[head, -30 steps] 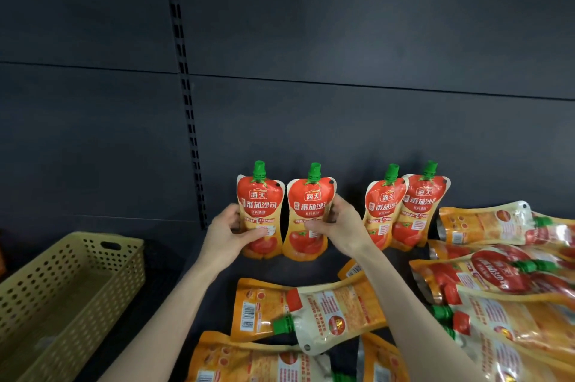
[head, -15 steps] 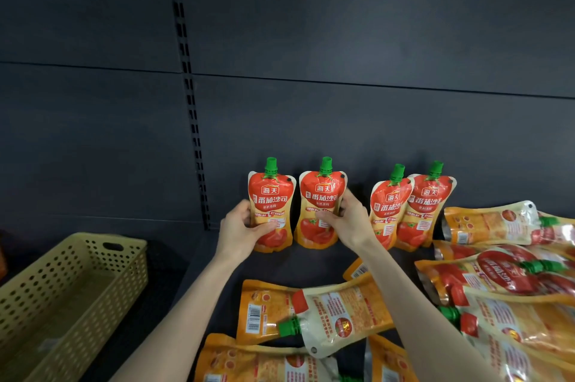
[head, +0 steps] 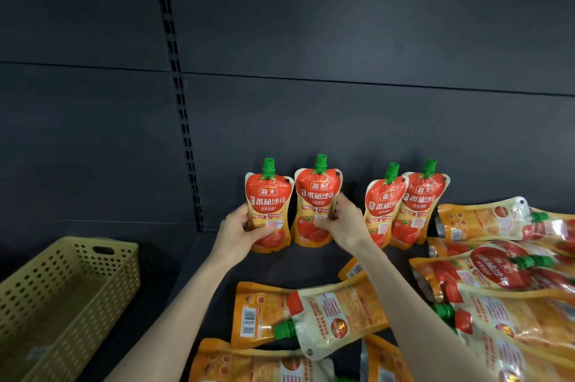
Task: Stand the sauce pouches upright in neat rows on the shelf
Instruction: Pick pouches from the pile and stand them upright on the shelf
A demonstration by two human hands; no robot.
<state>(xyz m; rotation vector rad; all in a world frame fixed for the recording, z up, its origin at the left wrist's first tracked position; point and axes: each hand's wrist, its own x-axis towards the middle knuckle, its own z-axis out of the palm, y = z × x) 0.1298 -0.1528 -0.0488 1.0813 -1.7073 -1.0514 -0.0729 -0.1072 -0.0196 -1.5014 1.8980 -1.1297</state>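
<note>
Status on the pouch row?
Left hand grips leftmost pouch, right hand the second pouch; both upright. Two tilted pouches stand right of them. Flat pouches lie in front.

**A dark wall and a dark shelf**

The back wall is dark grey and flat. A thin line runs across it from side to side. A black metal strip full of little slots goes up and down the left part of the wall. Below is a dark shelf. A yellow basket with many round holes sits at the left. The light is dim.
</note>
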